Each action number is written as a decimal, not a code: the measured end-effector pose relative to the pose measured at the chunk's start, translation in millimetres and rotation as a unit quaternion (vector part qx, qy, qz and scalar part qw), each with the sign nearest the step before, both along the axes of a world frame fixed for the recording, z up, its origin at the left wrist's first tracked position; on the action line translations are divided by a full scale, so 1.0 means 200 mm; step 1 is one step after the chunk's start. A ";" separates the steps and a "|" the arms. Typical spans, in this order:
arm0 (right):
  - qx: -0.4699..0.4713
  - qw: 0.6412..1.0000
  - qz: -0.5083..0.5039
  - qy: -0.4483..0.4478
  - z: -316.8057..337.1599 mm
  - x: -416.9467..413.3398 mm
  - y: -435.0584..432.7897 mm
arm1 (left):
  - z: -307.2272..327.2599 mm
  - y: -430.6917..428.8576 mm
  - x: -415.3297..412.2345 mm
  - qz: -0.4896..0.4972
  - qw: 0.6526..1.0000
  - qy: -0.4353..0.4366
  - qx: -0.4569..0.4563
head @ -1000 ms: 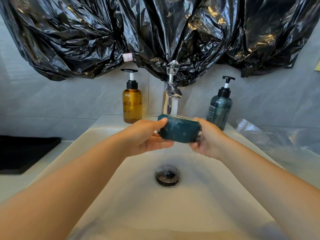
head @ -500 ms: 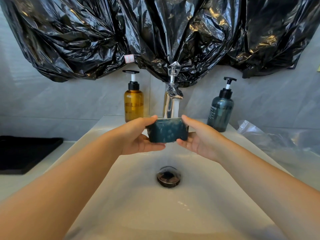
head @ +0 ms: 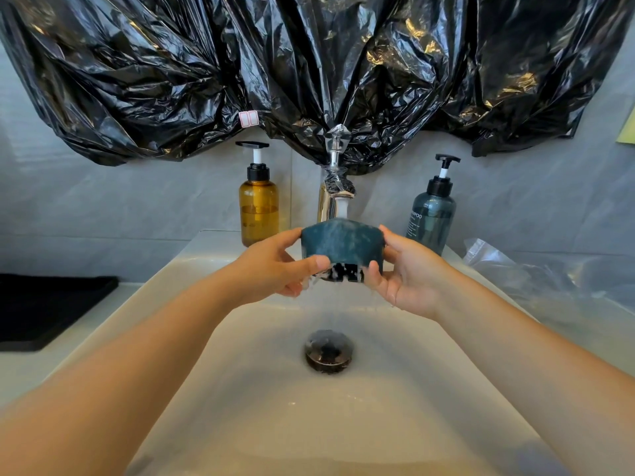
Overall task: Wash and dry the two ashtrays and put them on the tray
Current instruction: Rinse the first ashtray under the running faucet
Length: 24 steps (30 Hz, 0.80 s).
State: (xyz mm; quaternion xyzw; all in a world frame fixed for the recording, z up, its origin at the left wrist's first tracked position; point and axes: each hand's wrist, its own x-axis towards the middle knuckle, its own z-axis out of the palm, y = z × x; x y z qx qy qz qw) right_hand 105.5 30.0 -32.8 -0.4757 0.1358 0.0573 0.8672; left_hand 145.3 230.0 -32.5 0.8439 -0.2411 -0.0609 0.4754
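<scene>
The person stands at the white ceramic basin point(head: 378, 424) and holds a dark teal, round glazed ashtray point(head: 343, 242) up under the chrome faucet point(head: 335, 197). Water runs over the ashtray and drips from its underside toward the black drain plug point(head: 329, 352). The left hand point(head: 275, 266) pinches the ashtray's left side, with the thumb on the near lower edge and the fingers round the back. The right hand point(head: 405, 276) grips the right side the same way.

I'd say the job is in its early part: this ashtray is mid-rinse, not dried, and well apart from the flat black tray point(head: 41, 310) on the counter to the left, which looks bare as far as it shows. The second ashtray is not in sight, so I cannot tell whether it has been washed. Drying both and setting them on the tray remain.
</scene>
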 end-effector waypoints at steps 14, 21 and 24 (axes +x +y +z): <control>-0.403 0.910 0.096 -0.023 -0.05 0.00 0.04 | -0.03 -0.02 -0.01 0.055 0.975 0.179 -0.118; -0.390 0.920 0.030 -0.034 -0.06 0.02 0.02 | 0.00 -0.05 -0.03 0.080 0.957 0.247 -0.133; -0.368 0.929 0.022 -0.021 -0.06 0.03 0.03 | 0.00 -0.06 -0.02 0.086 0.958 0.238 -0.135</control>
